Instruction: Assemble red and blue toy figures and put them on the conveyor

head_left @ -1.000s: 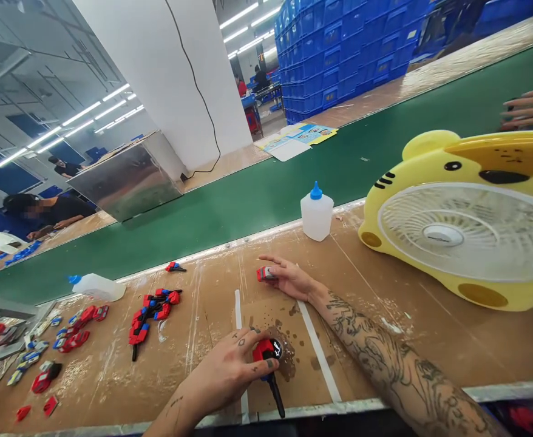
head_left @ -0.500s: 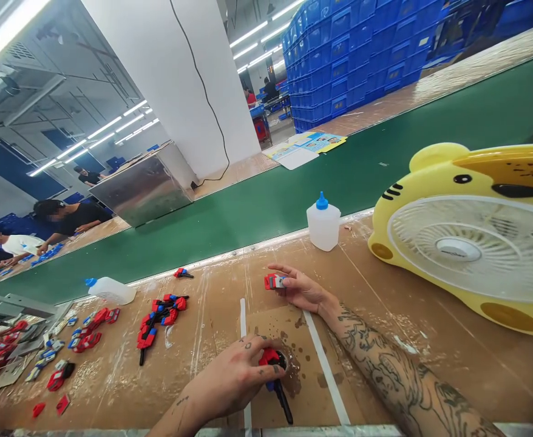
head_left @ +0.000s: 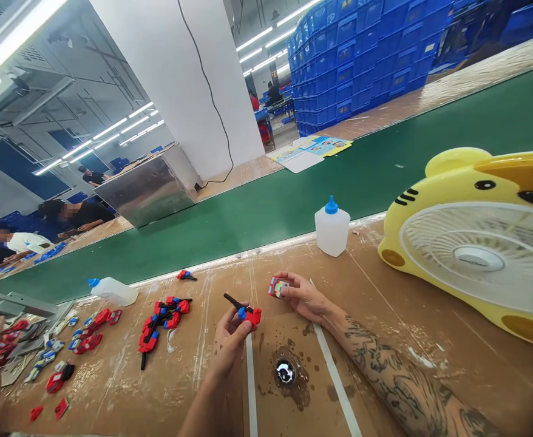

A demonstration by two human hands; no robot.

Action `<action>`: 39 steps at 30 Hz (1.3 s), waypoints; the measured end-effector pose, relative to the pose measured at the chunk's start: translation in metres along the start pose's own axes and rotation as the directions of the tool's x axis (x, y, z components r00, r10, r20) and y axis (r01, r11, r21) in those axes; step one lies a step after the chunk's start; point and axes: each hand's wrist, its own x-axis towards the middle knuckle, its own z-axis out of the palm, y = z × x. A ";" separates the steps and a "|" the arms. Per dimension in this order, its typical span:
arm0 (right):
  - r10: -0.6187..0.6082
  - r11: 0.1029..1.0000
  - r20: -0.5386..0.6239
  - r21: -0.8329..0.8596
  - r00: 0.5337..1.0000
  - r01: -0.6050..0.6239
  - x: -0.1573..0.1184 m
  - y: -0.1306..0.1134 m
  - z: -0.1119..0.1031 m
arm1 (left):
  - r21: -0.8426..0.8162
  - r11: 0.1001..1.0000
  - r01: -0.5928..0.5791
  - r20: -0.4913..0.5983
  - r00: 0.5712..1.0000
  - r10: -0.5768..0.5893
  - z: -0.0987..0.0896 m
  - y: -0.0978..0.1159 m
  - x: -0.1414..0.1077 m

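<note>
On the desk [head_left: 121, 394]: yellow fan [head_left: 471, 243], upright bottle [head_left: 332, 232]
Left grip [head_left: 230, 337]: holds red-blue, black-rodded piece [head_left: 251, 315]
Right grip [head_left: 306, 297]: holds part-red block [head_left: 276, 287]

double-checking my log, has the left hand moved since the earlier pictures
Yes: the left hand has moved up and leftward in the view, away from the wet black disc.

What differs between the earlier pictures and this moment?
The left hand has lifted the red-and-blue piece away from the dark round dish, forward, its rod now pointing away from the person. The right hand still holds the small block. The fan and upright bottle stayed put.
</note>
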 end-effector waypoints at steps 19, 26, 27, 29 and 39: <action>-0.249 0.741 0.033 -0.637 0.968 0.212 -0.002 0.011 0.005 | -0.118 0.991 0.060 -0.042 0.997 -0.066 0.028 -0.020 0.038; -0.461 -0.087 0.551 -0.808 0.696 0.582 -0.013 0.017 0.032 | -0.306 0.951 -0.035 -0.050 0.999 0.021 0.042 -0.023 0.034; -0.466 -0.176 0.601 -0.783 0.650 0.597 -0.014 0.017 0.036 | -0.315 0.947 -0.058 -0.071 0.997 0.037 0.045 -0.024 0.034; -0.472 -0.288 0.645 -0.757 0.601 0.587 -0.015 0.017 0.043 | -0.325 0.943 -0.073 -0.092 0.995 0.046 0.049 -0.024 0.036; -0.649 0.443 -0.122 -0.863 0.751 0.242 0.004 0.011 -0.011 | -0.643 0.747 0.165 0.127 0.986 -0.109 0.033 0.013 0.027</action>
